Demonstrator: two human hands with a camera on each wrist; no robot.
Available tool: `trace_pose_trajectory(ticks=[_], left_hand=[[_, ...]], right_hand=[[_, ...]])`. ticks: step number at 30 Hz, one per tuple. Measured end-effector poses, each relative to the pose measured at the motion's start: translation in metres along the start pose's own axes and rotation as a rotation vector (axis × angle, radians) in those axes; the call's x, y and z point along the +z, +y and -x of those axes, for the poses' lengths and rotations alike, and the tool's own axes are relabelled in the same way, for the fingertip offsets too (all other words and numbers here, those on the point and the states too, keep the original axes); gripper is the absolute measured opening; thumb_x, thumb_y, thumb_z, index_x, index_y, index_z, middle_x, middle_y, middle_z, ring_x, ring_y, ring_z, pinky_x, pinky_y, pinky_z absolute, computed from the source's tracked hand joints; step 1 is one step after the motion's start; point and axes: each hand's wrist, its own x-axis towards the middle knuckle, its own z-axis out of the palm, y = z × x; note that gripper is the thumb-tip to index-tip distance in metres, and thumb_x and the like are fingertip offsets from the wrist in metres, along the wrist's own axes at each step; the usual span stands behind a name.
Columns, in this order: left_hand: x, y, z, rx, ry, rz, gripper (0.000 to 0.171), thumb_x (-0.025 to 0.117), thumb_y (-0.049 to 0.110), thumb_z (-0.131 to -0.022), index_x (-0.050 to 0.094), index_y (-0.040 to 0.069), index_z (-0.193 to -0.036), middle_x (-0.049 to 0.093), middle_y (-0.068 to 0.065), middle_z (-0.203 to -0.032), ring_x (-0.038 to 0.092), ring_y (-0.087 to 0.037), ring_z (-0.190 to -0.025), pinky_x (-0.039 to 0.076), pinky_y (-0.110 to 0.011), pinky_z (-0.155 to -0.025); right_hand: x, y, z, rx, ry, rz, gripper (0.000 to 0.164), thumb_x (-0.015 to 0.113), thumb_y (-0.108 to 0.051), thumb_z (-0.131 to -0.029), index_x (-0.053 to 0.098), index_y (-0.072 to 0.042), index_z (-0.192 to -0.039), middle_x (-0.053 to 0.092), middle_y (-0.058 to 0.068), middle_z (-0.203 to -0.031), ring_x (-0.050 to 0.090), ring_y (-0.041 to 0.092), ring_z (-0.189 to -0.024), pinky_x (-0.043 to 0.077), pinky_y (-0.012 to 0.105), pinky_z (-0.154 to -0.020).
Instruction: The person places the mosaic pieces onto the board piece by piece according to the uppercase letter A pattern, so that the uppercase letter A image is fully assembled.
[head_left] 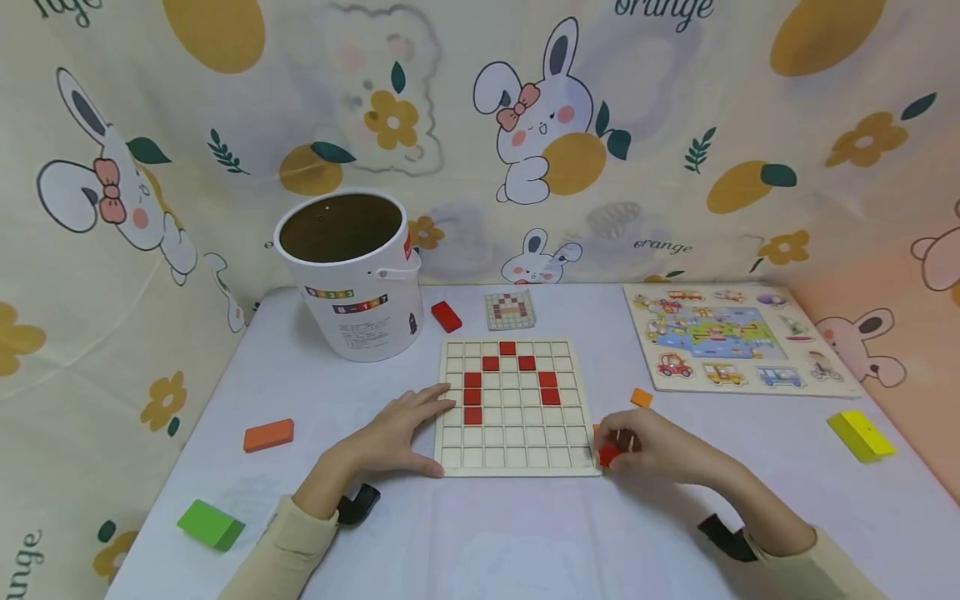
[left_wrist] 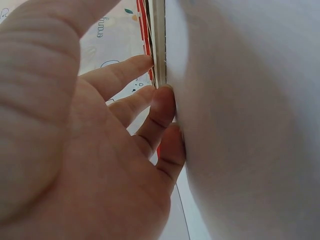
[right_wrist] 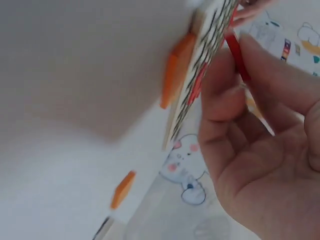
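While a pale gridded board is being touched at its left edge by the spread-fingered left hand, a flat red tile is being pinched beside the board's lower right corner by the right hand; a round white bucket is being backed by rabbit-print cloth lettered "orange."

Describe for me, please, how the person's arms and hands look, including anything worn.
Plain beige fabric sleeves cover part of the forearms, ending short of the wrists. Near each wrist shows a small, black, angular piece. The left hand and right hand are bare, with no gloves or rings visible.
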Motion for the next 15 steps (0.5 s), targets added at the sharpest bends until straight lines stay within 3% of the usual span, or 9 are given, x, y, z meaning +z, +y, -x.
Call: trace_pose_trajectory(ticks=[4,8,15], left_hand=[[0.0,0.0,0.001,-0.002,0.001,-0.001,0.095,0.088,0.047,-0.07,0.045,0.019,-0.15,0.022,-0.001,-0.165,0.021,-0.036,-0.148,0.021,-0.059,-0.116],[0.0,0.0,0.001,-0.003,0.0,0.006,0.095,0.088,0.047,-0.07,0.046,0.019,-0.15,0.022,-0.001,-0.165,0.021,-0.036,-0.148,0.021,-0.06,-0.116],[0.0,0.0,0.0,-0.005,-0.001,0.007,0.095,0.088,0.048,-0.07,0.046,0.019,-0.15,0.022,-0.001,-0.165,0.021,-0.036,-0.148,0.022,-0.061,-0.115]], right_hand=[[-0.005,0.0,-0.034,-0.013,0.055,-0.019,0.02,0.076,0.002,-0.084,0.067,-0.005,-0.1,0.061,-0.002,-0.084,0.055,0.015,-0.078,0.049,0.025,-0.067],[-0.006,0.001,-0.063,-0.014,0.047,-0.063,0.017,0.07,0.009,-0.086,0.067,-0.001,-0.099,0.061,0.006,-0.089,0.054,0.02,-0.079,0.049,0.025,-0.069],[0.002,-0.004,-0.084,-0.022,0.056,0.022,0.017,0.068,0.01,-0.086,0.069,-0.002,-0.098,0.061,0.004,-0.085,0.052,0.019,-0.077,0.048,0.026,-0.068]])
